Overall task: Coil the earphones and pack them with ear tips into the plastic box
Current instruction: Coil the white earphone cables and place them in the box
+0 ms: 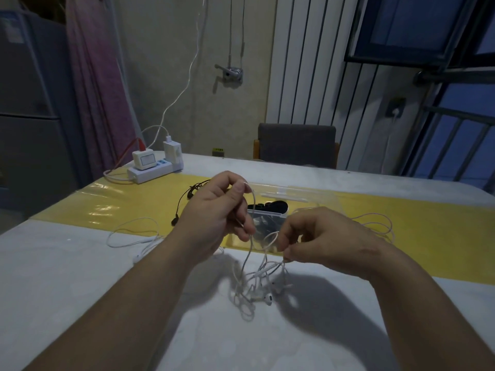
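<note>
Between the left hand (214, 212) and right hand (316, 236), both pinching the white earphones (251, 263), tangled cord dangles; coiling looks barely begun, untangling likely next, the plastic box (267, 218) just beyond.

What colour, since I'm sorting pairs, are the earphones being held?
The earphones are white, clearest in the head view.

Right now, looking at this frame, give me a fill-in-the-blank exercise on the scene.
1. The left hand and right hand both pinch the cable of the tangled earphones, coloured ____.
2. The black earphones lie on the ____ strip of the table.
3. The power strip sits near the table's far ____ corner.
Missing words: white; yellow; left.
</note>
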Motion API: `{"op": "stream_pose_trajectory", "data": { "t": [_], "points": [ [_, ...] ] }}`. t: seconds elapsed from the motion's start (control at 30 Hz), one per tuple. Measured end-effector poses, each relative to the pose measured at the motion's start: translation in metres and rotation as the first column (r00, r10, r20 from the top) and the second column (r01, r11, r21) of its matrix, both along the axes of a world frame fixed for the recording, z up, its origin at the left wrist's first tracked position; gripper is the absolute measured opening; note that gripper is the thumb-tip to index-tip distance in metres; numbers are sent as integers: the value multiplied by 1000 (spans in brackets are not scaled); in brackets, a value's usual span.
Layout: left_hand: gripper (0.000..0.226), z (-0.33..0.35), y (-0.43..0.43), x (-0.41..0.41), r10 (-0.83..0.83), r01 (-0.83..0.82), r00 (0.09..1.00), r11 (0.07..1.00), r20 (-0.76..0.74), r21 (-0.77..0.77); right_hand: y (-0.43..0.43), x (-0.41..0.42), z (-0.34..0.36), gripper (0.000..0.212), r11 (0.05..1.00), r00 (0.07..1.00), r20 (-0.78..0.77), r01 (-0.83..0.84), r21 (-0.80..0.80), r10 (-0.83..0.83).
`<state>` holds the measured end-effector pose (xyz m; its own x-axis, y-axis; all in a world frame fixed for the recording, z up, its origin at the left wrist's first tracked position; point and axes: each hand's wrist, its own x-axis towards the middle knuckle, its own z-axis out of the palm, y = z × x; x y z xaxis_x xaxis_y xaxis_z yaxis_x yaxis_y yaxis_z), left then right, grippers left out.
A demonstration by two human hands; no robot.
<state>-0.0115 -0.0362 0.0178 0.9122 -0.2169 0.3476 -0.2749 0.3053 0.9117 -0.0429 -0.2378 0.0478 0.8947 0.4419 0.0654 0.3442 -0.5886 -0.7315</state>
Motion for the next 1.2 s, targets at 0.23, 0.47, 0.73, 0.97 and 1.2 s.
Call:
{"op": "stream_pose_trajectory", "data": {
  "t": [0.23,0.47,0.73,0.97,1.2],
  "points": [
    [24,4,0,-3,-47,47,999,990,-2,-135,4,2,-5,12,991,996,-53,-66,113,72],
    [27,8,3,-2,-8,-4,999,968,-46,-252,5,2,-8,12,957,997,68,-20,-290,42],
    [23,1,10,9,468,-468,883,883,-34,7,-7,2,1,14,930,997,-82,22,367,9],
    [13,1,14,11,705,-714,699,683,116,155,-12,6,4,18,742,995,-28,87,665,-91],
    [4,-1,6,3,544,-719,688,600,480,351,-7,6,4,31,751,997,-46,72,656,-56]
  ]
}}
